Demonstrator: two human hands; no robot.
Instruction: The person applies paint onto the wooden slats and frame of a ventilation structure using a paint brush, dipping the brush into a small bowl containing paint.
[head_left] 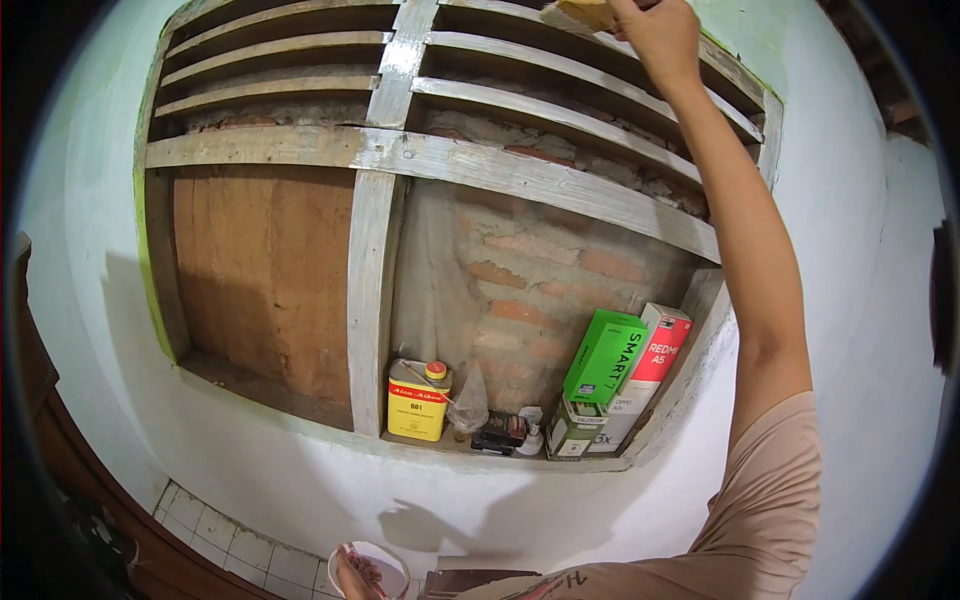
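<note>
High at the upper edge, my right hand (655,30) pinches a yellow sponge-like piece (580,14) with a pale edge. The picture's rim cuts part of it off. It is against or just in front of the top slats (520,55) of a wooden wall frame; I cannot tell whether it touches. White-grey paint streaks cover the right slats, the crossbar (560,190) and the middle post (370,290). Down at the bottom, my left hand (352,580) grips the rim of a small white tub (395,572) with pale liquid in it. Most of that hand is hidden.
On the right niche's ledge stand a yellow tin (416,408) with a red cap, a clear plastic bag (468,405), a small black box (499,432), a white bulb (530,440), a green box (605,355) and a red-white box (655,365). Bare brown board (265,290) fills the left niche.
</note>
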